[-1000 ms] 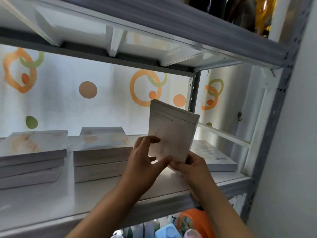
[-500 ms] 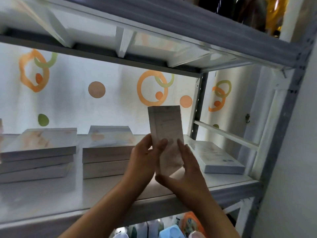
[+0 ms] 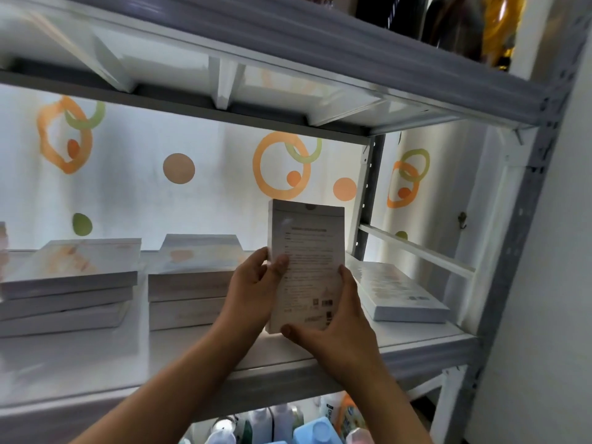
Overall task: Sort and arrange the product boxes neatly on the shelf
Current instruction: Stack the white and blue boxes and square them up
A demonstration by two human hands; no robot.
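Observation:
I hold a flat white product box point(image 3: 309, 251) upright over the white shelf point(image 3: 96, 363), its printed back facing me. My left hand point(image 3: 256, 293) grips its left edge, thumb on the face. My right hand point(image 3: 339, 325) cups its lower right corner and bottom edge. To the left lie two stacks of similar flat boxes: a three-high stack point(image 3: 70, 283) and a second stack point(image 3: 195, 277) partly hidden behind my left hand. A single box point(image 3: 397, 293) lies flat at the shelf's right end.
An upper shelf point(image 3: 288, 59) hangs close overhead. Grey metal uprights point(image 3: 512, 251) and a white crossbar point(image 3: 416, 248) bound the right side. A curtain with orange and green circles point(image 3: 179, 168) is behind. Bottles point(image 3: 320, 424) stand on the level below.
The held box has turned from tilted to upright, its printed back now square to me. My right hand shifted from under it to its lower right corner. The view moved slightly left.

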